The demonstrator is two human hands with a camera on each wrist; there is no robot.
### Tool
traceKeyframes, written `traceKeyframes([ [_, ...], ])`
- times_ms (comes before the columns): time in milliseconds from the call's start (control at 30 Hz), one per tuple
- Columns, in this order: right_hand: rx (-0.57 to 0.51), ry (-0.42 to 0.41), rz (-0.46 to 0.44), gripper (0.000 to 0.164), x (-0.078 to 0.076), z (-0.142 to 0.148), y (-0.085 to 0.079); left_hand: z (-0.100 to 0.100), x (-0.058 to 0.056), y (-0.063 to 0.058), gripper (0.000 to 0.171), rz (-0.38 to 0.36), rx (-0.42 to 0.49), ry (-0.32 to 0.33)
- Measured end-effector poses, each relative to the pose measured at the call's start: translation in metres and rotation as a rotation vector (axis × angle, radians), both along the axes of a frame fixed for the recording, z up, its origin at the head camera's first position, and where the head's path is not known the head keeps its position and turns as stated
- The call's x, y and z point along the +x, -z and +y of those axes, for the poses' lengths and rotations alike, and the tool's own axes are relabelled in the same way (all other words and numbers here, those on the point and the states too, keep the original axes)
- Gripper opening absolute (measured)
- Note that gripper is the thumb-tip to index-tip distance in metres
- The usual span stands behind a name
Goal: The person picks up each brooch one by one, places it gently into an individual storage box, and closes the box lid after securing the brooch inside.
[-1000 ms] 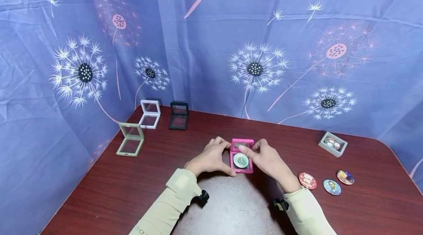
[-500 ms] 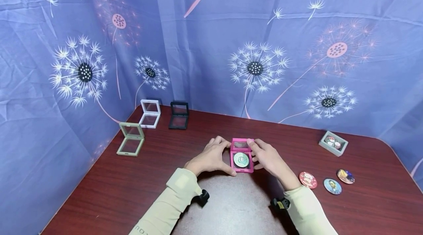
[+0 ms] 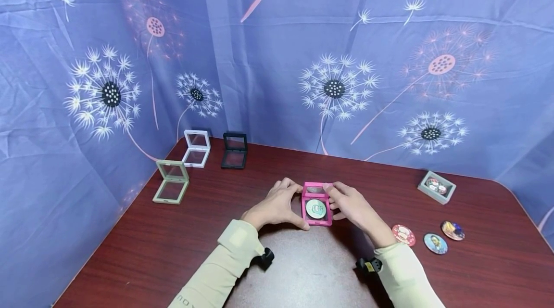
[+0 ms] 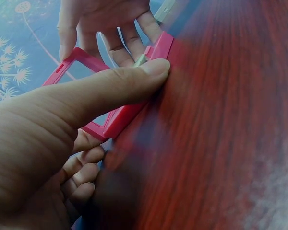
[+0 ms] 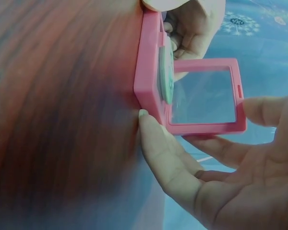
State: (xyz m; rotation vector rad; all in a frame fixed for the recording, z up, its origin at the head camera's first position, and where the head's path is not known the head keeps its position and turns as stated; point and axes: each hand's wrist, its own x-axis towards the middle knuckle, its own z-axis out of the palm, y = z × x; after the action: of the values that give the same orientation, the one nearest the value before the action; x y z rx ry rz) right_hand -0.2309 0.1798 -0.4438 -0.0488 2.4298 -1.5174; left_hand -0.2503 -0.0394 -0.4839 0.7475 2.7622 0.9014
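A pink display case (image 3: 317, 223) stands on the table with its clear-windowed lid (image 5: 206, 125) raised. In its base lies a round pale green badge (image 3: 316, 209), seen edge-on in the right wrist view. My left hand (image 3: 277, 206) grips the case from the left, thumb (image 4: 129, 82) along the base's front edge and fingers toward the back. From the right, my right hand (image 3: 352, 207) pinches the lid: its thumb (image 5: 264, 110) is on the lid's free edge and a finger lies beneath its side. Another fingertip of that hand touches the base.
Green (image 3: 170, 191), white (image 3: 196, 158) and black (image 3: 234, 159) display cases stand open at the back left. Red (image 3: 403, 235), blue (image 3: 435, 244) and dark (image 3: 452, 231) round badges lie at the right. Behind them sits a grey box (image 3: 437, 187) holding small round pieces. A blue curtain (image 3: 277, 57) hangs behind.
My right thumb has moved from over the badge, up and right to the lid's edge, with the fingers now along the case's right side. The left hand keeps its grip.
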Motion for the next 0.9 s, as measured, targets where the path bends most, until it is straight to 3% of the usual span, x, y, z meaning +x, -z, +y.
traceKeyframes([
  [367, -0.113, -0.098, -0.052, 0.040, -0.001, 0.012, -0.002, 0.000, 0.000, 0.001, 0.098, 0.016, -0.002, 0.006],
  [533, -0.148, -0.158, -0.059, 0.042, -0.003, 0.019, -0.001, 0.001, 0.000, 0.000, 0.096, 0.023, -0.007, 0.008],
  [900, -0.112, -0.278, -0.026, 0.046, -0.004, 0.030, 0.001, 0.000, 0.000, 0.000, 0.087, 0.015, 0.008, 0.015],
])
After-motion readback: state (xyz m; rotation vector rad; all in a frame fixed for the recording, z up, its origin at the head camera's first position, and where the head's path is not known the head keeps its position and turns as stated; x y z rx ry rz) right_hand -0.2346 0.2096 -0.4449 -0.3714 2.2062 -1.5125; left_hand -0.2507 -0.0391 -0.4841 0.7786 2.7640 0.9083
